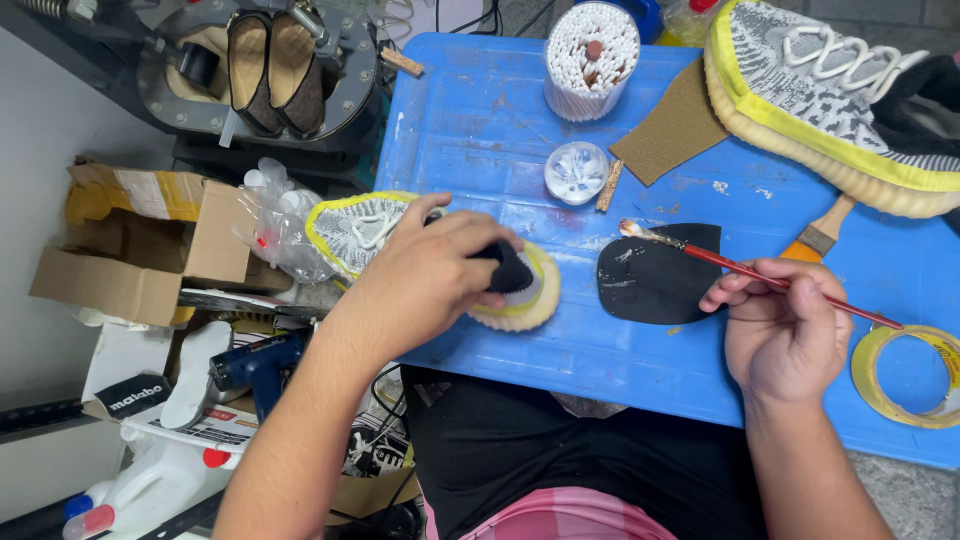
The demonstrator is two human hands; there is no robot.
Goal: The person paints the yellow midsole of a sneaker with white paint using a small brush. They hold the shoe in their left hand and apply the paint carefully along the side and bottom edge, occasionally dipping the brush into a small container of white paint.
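My left hand [425, 275] grips a knit sneaker [352, 230] with a yellow stripe and cream sole, holding it at the heel over the left edge of the blue table [480, 120]. My right hand [788, 325] holds a thin red-handled brush [740, 268] whose white-tipped bristles rest near the top of a black sole patch [655, 275] lying on the table. The patch has white glue streaks on it.
The matching sneaker [830, 95] lies at the back right. A tub of white cotton swabs [590, 55], a small clear jar [577, 172], a brown sanding sheet [675, 125], a wooden-handled brush [822, 232] and a tape roll [905, 375] sit on the table. Cardboard boxes [140, 240] stand at left.
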